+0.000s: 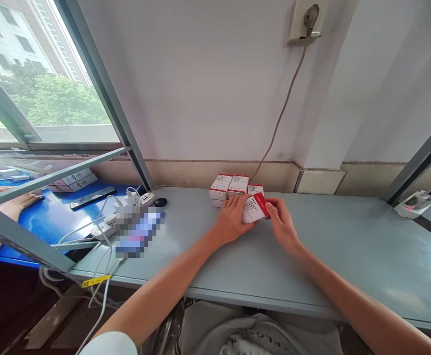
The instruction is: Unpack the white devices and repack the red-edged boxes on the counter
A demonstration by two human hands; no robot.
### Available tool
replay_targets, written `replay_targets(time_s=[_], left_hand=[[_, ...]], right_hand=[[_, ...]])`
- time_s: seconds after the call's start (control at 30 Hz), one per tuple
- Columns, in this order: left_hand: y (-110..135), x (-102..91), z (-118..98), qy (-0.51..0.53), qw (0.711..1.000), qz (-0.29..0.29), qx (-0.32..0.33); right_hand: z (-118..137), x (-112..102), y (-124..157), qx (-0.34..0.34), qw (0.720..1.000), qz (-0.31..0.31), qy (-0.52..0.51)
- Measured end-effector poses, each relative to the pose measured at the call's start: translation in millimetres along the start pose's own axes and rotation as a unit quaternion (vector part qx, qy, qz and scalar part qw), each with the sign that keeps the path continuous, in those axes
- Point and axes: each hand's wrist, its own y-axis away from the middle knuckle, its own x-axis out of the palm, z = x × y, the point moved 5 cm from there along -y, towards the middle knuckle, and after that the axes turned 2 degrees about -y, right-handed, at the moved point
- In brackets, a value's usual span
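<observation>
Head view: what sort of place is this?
Probably a shared workroom or dormitory, though I can't tell which: a grey desk runs along the wall, small boxes stand on it, and another person's hand shows over a blue tabletop beyond the metal frame.

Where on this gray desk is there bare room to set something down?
Widest: the gray desk between the right hand and white device at far right. Smaller: between the left forearm and pixelated object. Crowded: around the held carton and stacked cartons; left end, beside the power strip.
</observation>
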Motion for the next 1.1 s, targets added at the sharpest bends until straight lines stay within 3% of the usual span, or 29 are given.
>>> replay_targets(time_s=[0.7, 1.1], left_hand=[[-0.6, -0.6, 1.1, 0.025, 1.0, 0.008, 0.006], [-0.6, -1.4, 1.5, 0.025, 1.0, 0.017, 0.004]], right_hand=[[-0.4, -13.8, -2.9, 0.042, 0.996, -0.077, -0.005], [-4.2, -12.0, -8.7, 0.052, 0.997, -0.052, -0.033]])
